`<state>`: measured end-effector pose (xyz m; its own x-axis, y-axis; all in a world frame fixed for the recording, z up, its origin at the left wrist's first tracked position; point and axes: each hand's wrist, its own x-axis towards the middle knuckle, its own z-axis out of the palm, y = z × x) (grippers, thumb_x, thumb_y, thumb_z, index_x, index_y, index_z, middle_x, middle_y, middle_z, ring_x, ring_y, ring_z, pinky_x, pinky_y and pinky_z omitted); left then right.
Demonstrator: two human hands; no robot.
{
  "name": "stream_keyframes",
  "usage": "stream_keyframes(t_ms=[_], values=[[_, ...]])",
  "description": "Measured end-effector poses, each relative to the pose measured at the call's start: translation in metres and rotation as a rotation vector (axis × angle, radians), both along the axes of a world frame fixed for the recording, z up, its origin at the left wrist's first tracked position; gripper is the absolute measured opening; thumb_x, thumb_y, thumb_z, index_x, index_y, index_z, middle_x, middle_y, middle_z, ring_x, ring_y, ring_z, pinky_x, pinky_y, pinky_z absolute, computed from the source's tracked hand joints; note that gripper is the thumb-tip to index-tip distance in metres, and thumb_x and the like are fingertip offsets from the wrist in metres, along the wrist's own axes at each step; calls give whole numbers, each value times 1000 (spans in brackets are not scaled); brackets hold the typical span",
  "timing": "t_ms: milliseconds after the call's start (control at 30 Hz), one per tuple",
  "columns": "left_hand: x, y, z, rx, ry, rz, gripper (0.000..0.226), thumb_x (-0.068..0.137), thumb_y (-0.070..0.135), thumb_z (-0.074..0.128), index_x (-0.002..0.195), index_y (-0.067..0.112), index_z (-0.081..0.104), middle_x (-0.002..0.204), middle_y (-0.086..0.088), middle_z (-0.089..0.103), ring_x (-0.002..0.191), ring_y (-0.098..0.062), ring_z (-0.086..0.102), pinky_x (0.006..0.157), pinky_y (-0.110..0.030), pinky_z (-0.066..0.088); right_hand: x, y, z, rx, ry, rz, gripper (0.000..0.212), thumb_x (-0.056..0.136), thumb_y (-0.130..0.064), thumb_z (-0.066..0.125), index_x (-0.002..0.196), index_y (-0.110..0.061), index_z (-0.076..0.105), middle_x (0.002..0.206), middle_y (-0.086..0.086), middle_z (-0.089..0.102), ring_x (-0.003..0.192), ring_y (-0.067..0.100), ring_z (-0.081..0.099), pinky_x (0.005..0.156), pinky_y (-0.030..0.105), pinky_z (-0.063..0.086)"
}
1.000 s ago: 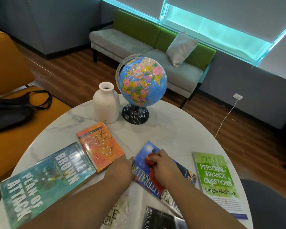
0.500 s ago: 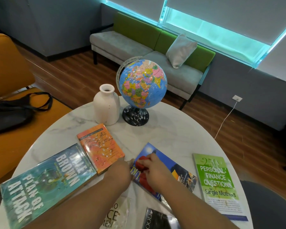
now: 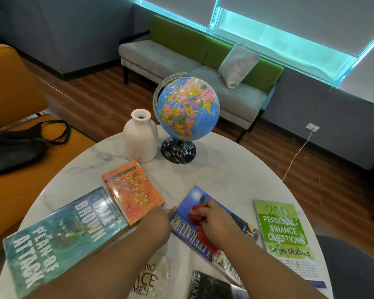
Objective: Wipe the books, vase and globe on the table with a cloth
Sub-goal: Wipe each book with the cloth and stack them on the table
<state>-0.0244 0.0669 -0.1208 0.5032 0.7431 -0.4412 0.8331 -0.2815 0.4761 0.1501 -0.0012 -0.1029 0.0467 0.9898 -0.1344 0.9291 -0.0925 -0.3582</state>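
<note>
My left hand (image 3: 160, 221) reaches low over the white marble bench (image 3: 225, 173), straight fingers steadying the left edge of a glossy blue paperback book (image 3: 192, 197) lying mid-bench. The book seems light and slippery, best pinned at its edge. My right hand (image 3: 216, 221), fingers curled, presses a soft red cloth (image 3: 194, 215) onto its cover.

The right hand (image 3: 216, 221) covers most of the cloth (image 3: 195, 216) and the middle of the blue book (image 3: 192, 199), leaving its title only partly readable. The left hand (image 3: 158, 223) is seen from behind, so the curl of its fingers is unclear. 2 more, a pale book (image 3: 151, 279) and a black book (image 3: 209, 285), are cut off by the bottom edge, and the green book (image 3: 283, 231) has small print too fine to read.
</note>
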Motion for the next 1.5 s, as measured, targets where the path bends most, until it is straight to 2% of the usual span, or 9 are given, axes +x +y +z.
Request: stream_keyframes(t_ms=[200, 300, 433, 567, 733, 1000, 1167, 1300, 1500], values=[[-1, 4, -2, -8, -41, 61, 53, 89, 22, 63, 139, 27, 49, 130, -6, 59, 118, -21, 56, 92, -24, 43, -18, -9, -3, -104, 93, 85, 44, 83, -15, 46, 119, -30, 67, 120, -9, 53, 113, 17, 51, 97, 31, 44], [-1, 3, -3, -3, -85, 167, 36, 81, 22, 70, 117, 20, 66, 111, -5, 68, 105, -21, 61, 86, -28, 49, -3, -10, -4, -88, 73, -8, 41, 88, -2, 49, 116, -22, 70, 100, -34, 45, 109, 3, 53, 92, 10, 39], [-1, 3, 1, 8, -77, 232, 15, 78, 23, 74, 84, 21, 60, 92, -5, 64, 95, -21, 60, 70, -25, 42, -15, 0, -5, -46, 25, -96, 36, 90, -13, 52, 118, -30, 66, 119, -3, 50, 109, 26, 52, 93, 34, 45], [-2, 5, -1, 6, -101, 264, 29, 77, 19, 74, 64, 29, 49, 89, -4, 66, 89, -21, 60, 63, -24, 35, -31, -14, -4, -46, 36, 132, 35, 95, -25, 53, 127, -36, 61, 131, -3, 47, 118, 23, 41, 94, 26, 38], [-6, 5, -2, -7, -144, 265, 10, 79, 21, 74, 81, 23, 65, 94, -2, 70, 94, -19, 62, 70, -23, 42, 9, -29, -9, 63, -37, 37, 27, 89, -13, 58, 108, -26, 72, 111, -17, 58, 99, -4, 52, 93, 12, 35], [-8, 3, -7, 0, -134, 271, 16, 81, 19, 71, 97, 20, 75, 92, -1, 69, 90, -16, 61, 67, -18, 34, -23, -4, -6, -28, 43, 109, 42, 87, -16, 45, 120, -30, 67, 127, -1, 52, 114, 25, 50, 95, 32, 42], [-6, 7, -3, -33, -100, 238, 23, 86, 16, 63, 107, 19, 74, 108, -4, 72, 100, -16, 64, 70, -15, 35, -26, 9, -2, 40, 117, 52, 30, 94, -7, 51, 120, -10, 65, 110, -1, 54, 94, -14, 54, 78, 8, 42], [-6, 9, 0, -58, -90, 186, 28, 89, 15, 59, 114, 17, 71, 112, -6, 70, 105, -18, 63, 69, -13, 33, -39, 2, -1, -19, 92, 187, 34, 94, -17, 54, 125, -28, 64, 127, 0, 51, 115, 19, 49, 96, 24, 40], [-7, 3, -2, 43, -103, 216, 22, 88, 21, 64, 108, 18, 73, 106, -4, 72, 101, -17, 63, 70, -16, 35, -36, 11, -11, 2, 122, -4, 43, 87, -7, 48, 119, -27, 68, 116, 2, 52, 109, 25, 52, 94, 36, 45]])
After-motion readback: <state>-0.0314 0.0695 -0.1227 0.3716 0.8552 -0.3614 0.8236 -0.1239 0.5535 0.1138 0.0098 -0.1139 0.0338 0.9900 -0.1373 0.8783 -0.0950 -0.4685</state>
